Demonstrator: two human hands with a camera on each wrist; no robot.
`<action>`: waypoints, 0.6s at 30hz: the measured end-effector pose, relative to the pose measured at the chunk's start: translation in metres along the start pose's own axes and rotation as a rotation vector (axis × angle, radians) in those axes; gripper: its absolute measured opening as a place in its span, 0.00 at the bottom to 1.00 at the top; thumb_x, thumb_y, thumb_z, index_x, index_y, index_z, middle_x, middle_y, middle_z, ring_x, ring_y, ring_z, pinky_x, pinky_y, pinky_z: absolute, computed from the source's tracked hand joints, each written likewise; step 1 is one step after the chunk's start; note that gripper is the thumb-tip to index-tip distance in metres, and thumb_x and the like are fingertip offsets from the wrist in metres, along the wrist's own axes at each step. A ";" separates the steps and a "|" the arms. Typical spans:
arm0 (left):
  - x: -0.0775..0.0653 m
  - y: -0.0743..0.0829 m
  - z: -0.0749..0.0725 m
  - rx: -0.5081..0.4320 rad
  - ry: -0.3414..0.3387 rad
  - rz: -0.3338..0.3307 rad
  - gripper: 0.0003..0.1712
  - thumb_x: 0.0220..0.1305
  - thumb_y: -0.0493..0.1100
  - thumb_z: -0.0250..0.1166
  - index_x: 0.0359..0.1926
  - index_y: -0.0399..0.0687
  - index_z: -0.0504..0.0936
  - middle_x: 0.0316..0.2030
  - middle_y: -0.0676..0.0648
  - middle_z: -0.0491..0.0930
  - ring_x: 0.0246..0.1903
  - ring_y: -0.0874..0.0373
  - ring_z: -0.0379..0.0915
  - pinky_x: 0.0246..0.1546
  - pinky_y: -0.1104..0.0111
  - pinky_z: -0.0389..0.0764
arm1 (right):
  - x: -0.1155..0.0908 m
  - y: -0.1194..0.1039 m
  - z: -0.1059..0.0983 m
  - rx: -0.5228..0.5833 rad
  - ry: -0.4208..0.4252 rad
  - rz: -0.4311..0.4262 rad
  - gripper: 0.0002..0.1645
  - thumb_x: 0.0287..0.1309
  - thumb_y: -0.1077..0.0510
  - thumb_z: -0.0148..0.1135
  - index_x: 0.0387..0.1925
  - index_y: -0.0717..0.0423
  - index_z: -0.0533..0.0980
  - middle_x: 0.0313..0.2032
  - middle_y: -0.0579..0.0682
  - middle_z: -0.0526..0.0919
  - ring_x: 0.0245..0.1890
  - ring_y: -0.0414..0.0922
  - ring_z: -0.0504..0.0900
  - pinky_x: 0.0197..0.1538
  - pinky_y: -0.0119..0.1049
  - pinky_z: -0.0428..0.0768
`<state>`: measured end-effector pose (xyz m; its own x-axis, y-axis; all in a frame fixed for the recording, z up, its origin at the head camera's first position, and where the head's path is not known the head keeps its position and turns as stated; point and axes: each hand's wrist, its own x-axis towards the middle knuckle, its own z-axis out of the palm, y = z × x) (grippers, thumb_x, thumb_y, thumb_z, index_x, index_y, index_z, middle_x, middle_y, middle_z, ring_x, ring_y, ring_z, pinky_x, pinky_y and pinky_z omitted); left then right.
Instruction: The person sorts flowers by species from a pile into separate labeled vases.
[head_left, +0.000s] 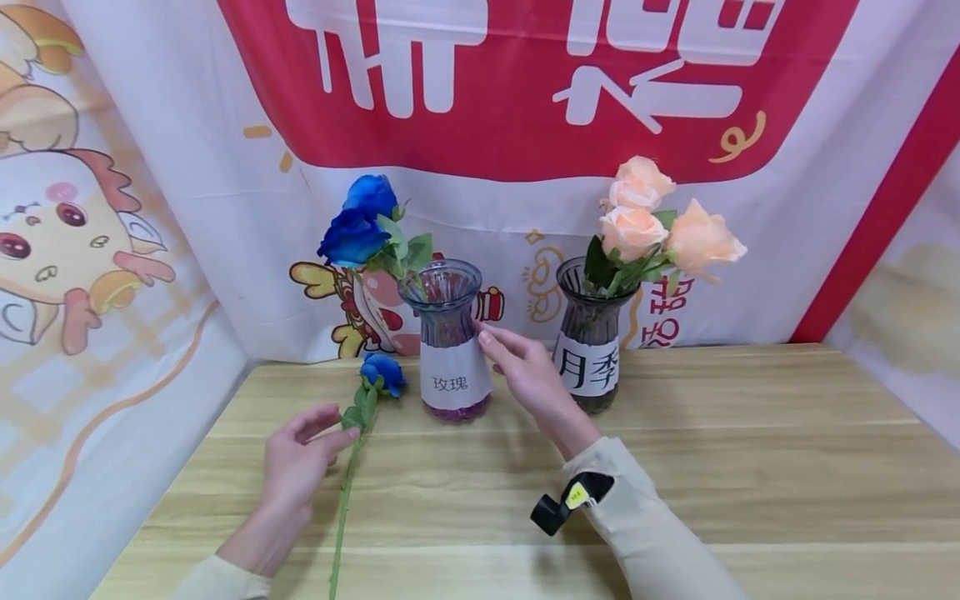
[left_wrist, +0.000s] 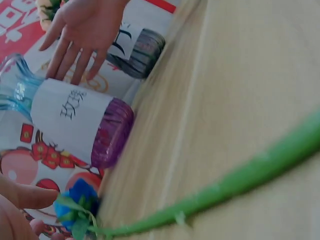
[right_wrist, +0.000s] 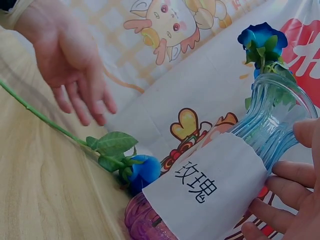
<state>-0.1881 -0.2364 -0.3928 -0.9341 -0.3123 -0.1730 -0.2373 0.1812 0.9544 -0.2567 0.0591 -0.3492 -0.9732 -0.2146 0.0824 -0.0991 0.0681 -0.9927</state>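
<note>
A blue rose [head_left: 382, 375] with a long green stem [head_left: 342, 517] lies on the table, bloom toward the back. Over its stem is my left hand [head_left: 296, 462], thumb and fingers loosely spread; in the right wrist view that hand [right_wrist: 75, 65] grips nothing. To the right stands a ribbed glass vase [head_left: 448, 325], blue above and purple at the base, with a white label. Blue roses [head_left: 358, 223] lean left out of it. At the vase's right side is my right hand [head_left: 531, 379], its fingers extended; whether they touch the glass is hard to tell.
A dark glass vase [head_left: 588, 333] with a white label stands just right of my right hand, holding peach roses [head_left: 637, 233]. A printed cloth [head_left: 525, 200] hangs behind the wooden table [head_left: 750, 467]. A black strap device [head_left: 562, 502] is on my right wrist.
</note>
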 end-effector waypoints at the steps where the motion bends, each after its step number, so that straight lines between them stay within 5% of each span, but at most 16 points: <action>1: 0.001 -0.003 -0.002 0.020 -0.014 -0.005 0.41 0.65 0.39 0.75 0.76 0.45 0.69 0.74 0.41 0.72 0.46 0.71 0.76 0.47 0.73 0.83 | 0.000 0.000 0.000 0.000 0.002 0.000 0.28 0.80 0.41 0.54 0.75 0.41 0.73 0.78 0.43 0.70 0.79 0.47 0.67 0.78 0.53 0.70; 12: 0.004 -0.016 -0.007 0.016 -0.103 -0.026 0.41 0.60 0.30 0.75 0.74 0.37 0.70 0.73 0.28 0.71 0.38 0.62 0.87 0.41 0.65 0.91 | -0.001 0.000 0.000 0.003 -0.003 0.001 0.29 0.80 0.41 0.54 0.75 0.42 0.72 0.79 0.42 0.68 0.80 0.47 0.66 0.79 0.54 0.69; 18: 0.003 -0.015 -0.007 0.136 -0.125 0.010 0.46 0.52 0.30 0.79 0.73 0.38 0.71 0.72 0.28 0.72 0.45 0.55 0.86 0.45 0.64 0.90 | -0.001 0.000 0.001 0.007 -0.008 -0.002 0.30 0.80 0.41 0.54 0.76 0.43 0.72 0.79 0.42 0.68 0.80 0.48 0.66 0.79 0.56 0.68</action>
<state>-0.1856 -0.2466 -0.4062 -0.9605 -0.1927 -0.2007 -0.2537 0.3109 0.9160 -0.2557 0.0586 -0.3491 -0.9713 -0.2227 0.0838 -0.0997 0.0611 -0.9931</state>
